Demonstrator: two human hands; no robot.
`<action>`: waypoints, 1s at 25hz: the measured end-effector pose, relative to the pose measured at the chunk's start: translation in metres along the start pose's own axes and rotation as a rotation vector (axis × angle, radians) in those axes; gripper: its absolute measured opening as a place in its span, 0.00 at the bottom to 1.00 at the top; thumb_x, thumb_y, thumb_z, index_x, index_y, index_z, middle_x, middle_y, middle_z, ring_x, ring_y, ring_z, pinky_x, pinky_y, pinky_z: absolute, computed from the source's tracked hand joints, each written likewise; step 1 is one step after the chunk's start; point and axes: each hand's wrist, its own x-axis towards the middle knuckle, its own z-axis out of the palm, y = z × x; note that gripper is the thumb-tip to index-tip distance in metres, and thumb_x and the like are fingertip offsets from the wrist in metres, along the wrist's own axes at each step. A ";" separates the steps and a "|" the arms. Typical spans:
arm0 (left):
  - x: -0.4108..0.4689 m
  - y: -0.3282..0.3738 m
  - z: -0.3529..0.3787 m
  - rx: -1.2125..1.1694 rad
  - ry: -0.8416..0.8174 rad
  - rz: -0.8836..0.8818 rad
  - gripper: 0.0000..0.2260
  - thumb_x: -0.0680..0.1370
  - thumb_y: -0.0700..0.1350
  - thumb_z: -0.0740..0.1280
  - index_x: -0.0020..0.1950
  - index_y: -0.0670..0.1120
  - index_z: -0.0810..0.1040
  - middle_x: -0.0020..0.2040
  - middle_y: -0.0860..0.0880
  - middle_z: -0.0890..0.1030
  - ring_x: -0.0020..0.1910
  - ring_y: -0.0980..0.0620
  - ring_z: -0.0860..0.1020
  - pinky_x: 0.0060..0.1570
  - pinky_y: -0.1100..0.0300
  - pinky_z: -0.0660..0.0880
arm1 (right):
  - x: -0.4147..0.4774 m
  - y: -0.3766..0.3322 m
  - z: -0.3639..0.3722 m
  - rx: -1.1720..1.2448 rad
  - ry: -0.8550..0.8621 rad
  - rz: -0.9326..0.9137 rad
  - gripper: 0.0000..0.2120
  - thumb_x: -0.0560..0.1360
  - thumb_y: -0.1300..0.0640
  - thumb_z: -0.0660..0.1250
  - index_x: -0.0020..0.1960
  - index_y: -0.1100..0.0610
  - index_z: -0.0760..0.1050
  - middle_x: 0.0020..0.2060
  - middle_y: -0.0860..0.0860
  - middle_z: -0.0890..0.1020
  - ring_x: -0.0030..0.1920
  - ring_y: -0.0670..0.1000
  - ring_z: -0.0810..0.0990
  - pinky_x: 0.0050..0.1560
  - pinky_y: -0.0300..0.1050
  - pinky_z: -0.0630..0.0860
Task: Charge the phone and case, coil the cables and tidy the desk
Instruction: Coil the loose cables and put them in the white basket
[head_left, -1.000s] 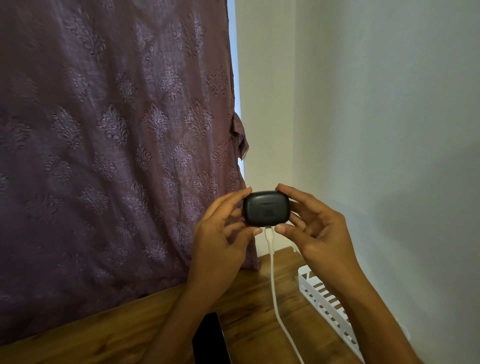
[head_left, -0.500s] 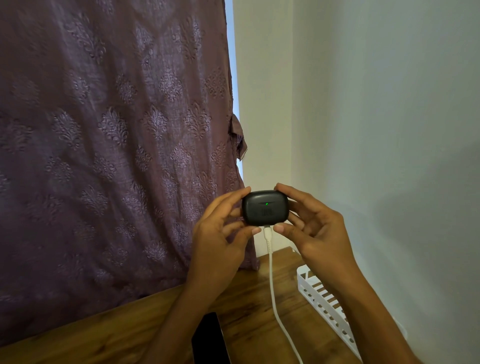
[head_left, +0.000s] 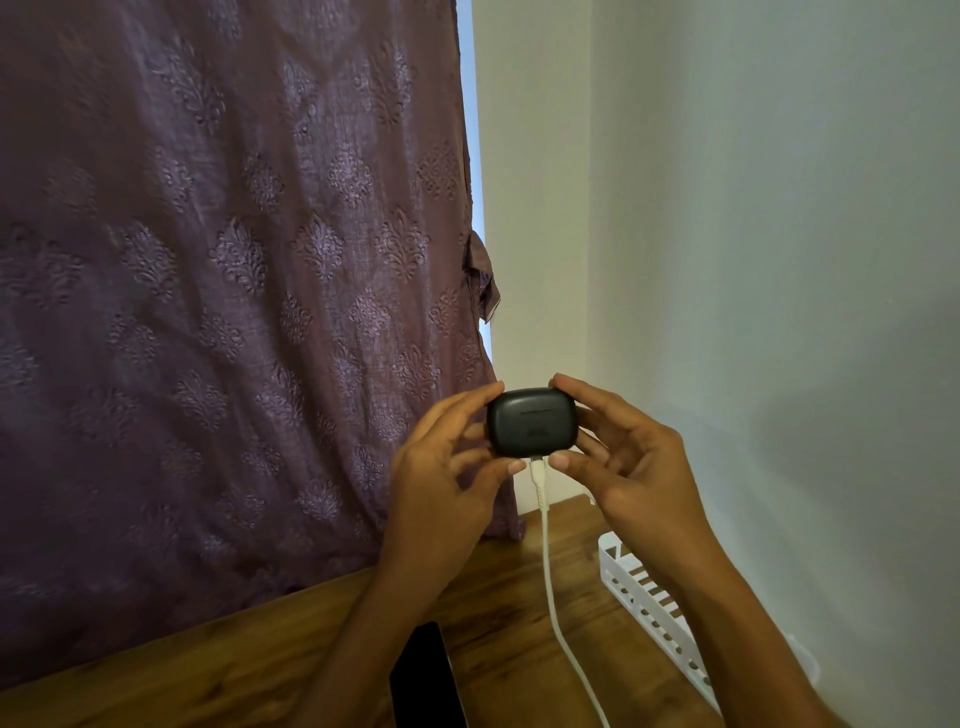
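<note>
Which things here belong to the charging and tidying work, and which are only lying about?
Belong to the job:
- black case, pinched by left hand and right hand
- white cable, its plug at the case's underside
- dark phone, lying on the desk

Just lying about:
- purple curtain
- white slotted tray by the wall

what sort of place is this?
Probably a home bedroom or study corner: a wooden desk, a patterned purple curtain hanging behind it, and an earbud case plugged into a white cable.
</note>
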 end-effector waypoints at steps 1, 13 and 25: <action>-0.001 -0.004 0.000 0.028 0.001 -0.012 0.29 0.67 0.31 0.72 0.55 0.61 0.71 0.57 0.53 0.76 0.52 0.58 0.79 0.47 0.69 0.77 | 0.000 0.004 0.000 0.006 -0.022 0.019 0.26 0.68 0.72 0.69 0.54 0.44 0.73 0.52 0.39 0.78 0.49 0.32 0.78 0.47 0.25 0.73; -0.079 -0.126 0.012 0.329 -0.043 -0.444 0.24 0.69 0.37 0.73 0.63 0.50 0.74 0.58 0.53 0.77 0.56 0.57 0.73 0.60 0.58 0.72 | -0.033 0.139 0.025 -0.124 -0.277 0.454 0.24 0.72 0.71 0.65 0.67 0.59 0.68 0.60 0.50 0.75 0.59 0.49 0.76 0.60 0.37 0.74; -0.145 -0.222 0.034 0.656 -0.419 -0.685 0.24 0.77 0.48 0.64 0.72 0.47 0.63 0.69 0.49 0.69 0.71 0.52 0.60 0.67 0.64 0.56 | -0.080 0.265 0.038 -0.353 -0.460 0.736 0.27 0.74 0.65 0.64 0.70 0.50 0.64 0.67 0.50 0.72 0.68 0.48 0.68 0.68 0.42 0.65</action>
